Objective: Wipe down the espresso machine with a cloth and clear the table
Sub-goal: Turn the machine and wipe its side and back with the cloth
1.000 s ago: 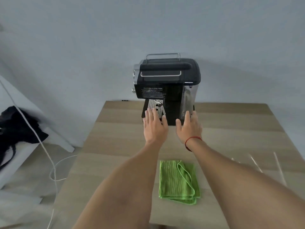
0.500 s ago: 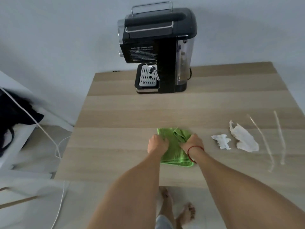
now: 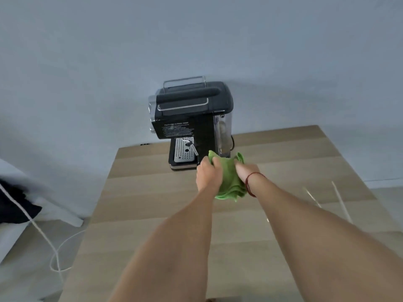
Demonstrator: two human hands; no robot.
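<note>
Both hands [image 3: 209, 174] [image 3: 245, 172] clenched, arms fwd

Green cloth [image 3: 229, 177] between both hands — before espresso machine [image 3: 192, 118].

Probably a plain room at home: an espresso machine [image 3: 192, 123] is set on a wooden table [image 3: 152, 214] against a bare wall [image 3: 196, 40], a white cable [image 3: 50, 247] trailed across the floor.

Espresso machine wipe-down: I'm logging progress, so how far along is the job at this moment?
Done: the green cloth is off the table, gripped by both the left hand and the right hand. In hand: carrying it up in front of the espresso machine; contact with the machine can't be told. Left: the wiping itself, then clearing the table, where thin straw-like strips lie at right.
</note>
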